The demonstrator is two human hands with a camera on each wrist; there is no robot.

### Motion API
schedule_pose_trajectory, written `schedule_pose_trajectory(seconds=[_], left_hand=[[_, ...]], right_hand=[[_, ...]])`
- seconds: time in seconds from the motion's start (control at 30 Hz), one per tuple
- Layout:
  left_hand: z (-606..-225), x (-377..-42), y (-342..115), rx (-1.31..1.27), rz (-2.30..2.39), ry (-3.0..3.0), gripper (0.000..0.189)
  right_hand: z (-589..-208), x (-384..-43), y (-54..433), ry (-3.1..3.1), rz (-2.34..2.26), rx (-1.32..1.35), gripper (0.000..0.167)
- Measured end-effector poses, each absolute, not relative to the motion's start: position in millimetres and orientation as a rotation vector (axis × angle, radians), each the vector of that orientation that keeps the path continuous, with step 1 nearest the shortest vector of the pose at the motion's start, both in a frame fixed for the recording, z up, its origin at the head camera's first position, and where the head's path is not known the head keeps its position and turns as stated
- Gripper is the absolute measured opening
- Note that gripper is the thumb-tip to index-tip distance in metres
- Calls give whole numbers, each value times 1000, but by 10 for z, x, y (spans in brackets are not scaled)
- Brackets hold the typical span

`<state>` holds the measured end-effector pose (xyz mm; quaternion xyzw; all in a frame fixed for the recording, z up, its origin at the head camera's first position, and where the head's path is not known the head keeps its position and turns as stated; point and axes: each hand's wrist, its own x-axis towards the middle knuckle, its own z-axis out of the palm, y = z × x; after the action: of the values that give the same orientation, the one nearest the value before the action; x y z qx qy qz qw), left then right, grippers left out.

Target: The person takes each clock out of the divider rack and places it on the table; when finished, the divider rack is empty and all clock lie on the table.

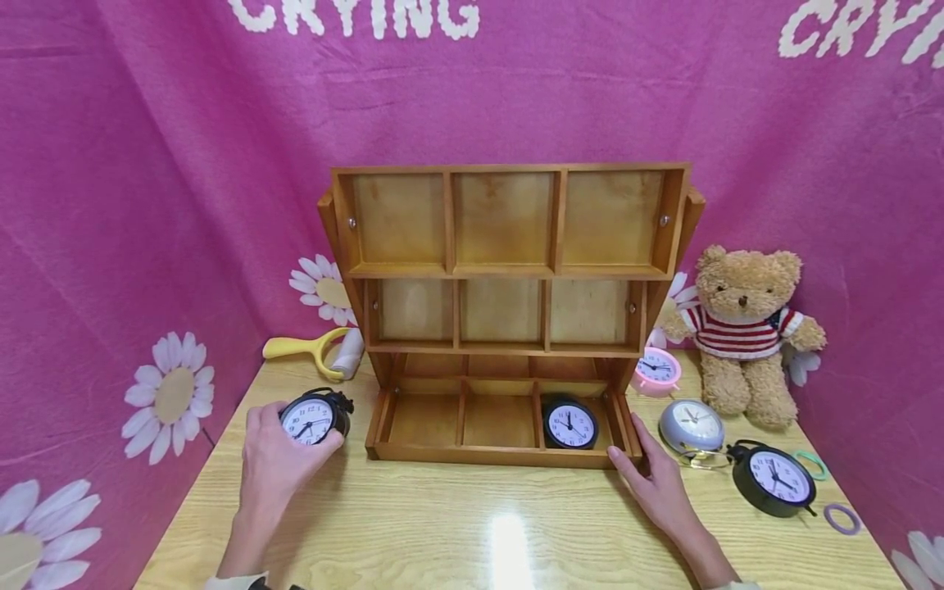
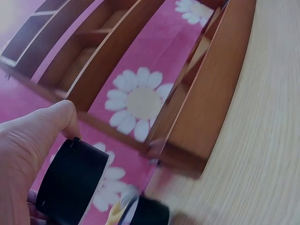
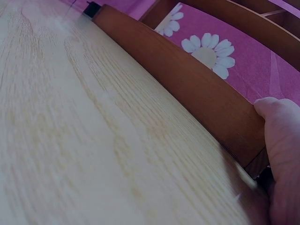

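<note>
At the left of the table, my left hand (image 1: 276, 459) grips a black alarm clock (image 1: 306, 422), its white dial facing up toward me. The left wrist view shows the side of this black clock (image 2: 72, 180) between thumb and fingers; another dark rounded object (image 2: 150, 213) appears beyond it, mostly cut off. My right hand (image 1: 660, 483) holds the front right corner of a three-tier wooden shelf (image 1: 509, 453), thumb on the front rim and fingers along the outer side. A round black clock (image 1: 570, 424) sits in the bottom tier's right compartment.
Right of the shelf are a pink clock (image 1: 656, 371), a silver-grey clock (image 1: 692, 426), another black alarm clock (image 1: 774, 479), a green ring (image 1: 813, 465) and a purple ring (image 1: 842, 519). A teddy bear (image 1: 745, 328) sits behind them. Back left lies a yellow-handled lint roller (image 1: 295, 348).
</note>
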<state>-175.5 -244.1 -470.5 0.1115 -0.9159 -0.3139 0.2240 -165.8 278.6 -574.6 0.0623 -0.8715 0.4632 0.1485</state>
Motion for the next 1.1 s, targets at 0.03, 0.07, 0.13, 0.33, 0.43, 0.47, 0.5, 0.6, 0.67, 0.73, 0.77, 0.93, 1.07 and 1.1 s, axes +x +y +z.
schedule_pose_trajectory(seconds=[0.03, 0.07, 0.13, 0.33, 0.43, 0.47, 0.5, 0.6, 0.67, 0.73, 0.77, 0.93, 1.07, 1.1], left_hand=[[-4702, -1750, -2490, 318, -873, -2526, 81], [-4700, -1748, -2538, 331, -878, -2524, 81], [-4687, -1748, -2629, 358, -883, -2531, 82], [-4654, -1769, -2902, 452, -888, -2545, 87], [-4669, -1777, -3023, 498, -877, -2551, 90], [-4680, -1779, -3059, 511, -877, -2549, 90], [-4696, -1782, -3095, 518, -876, -2544, 89], [-4750, -1794, -3194, 524, -875, -2521, 87], [-4799, -1806, -3249, 517, -875, -2501, 85], [-4857, -1824, -3300, 503, -869, -2483, 83], [-4891, -1835, -3324, 491, -868, -2473, 82], [-5069, -1902, -3451, 487, -882, -2462, 82], [-5192, -1949, -3543, 530, -910, -2520, 83], [-5217, -1957, -3556, 539, -914, -2536, 84]], right_hand=[[-5748, -1661, 2788, -2508, 1331, 181, 72], [-5750, -1662, 2790, -2509, 1328, 178, 72], [-5754, -1668, 2795, -2514, 1326, 171, 72], [-5783, -1685, 2806, -2527, 1317, 152, 73], [-5790, -1680, 2804, -2526, 1312, 149, 73], [-5789, -1678, 2802, -2524, 1310, 150, 73], [-5788, -1676, 2797, -2518, 1309, 151, 72], [-5778, -1669, 2782, -2497, 1318, 165, 71], [-5769, -1669, 2774, -2483, 1329, 174, 70], [-5761, -1666, 2767, -2477, 1338, 177, 70], [-5758, -1665, 2764, -2475, 1341, 177, 70], [-5753, -1660, 2761, -2473, 1344, 182, 71], [-5754, -1662, 2769, -2467, 1346, 192, 71], [-5756, -1663, 2773, -2467, 1343, 194, 72]])
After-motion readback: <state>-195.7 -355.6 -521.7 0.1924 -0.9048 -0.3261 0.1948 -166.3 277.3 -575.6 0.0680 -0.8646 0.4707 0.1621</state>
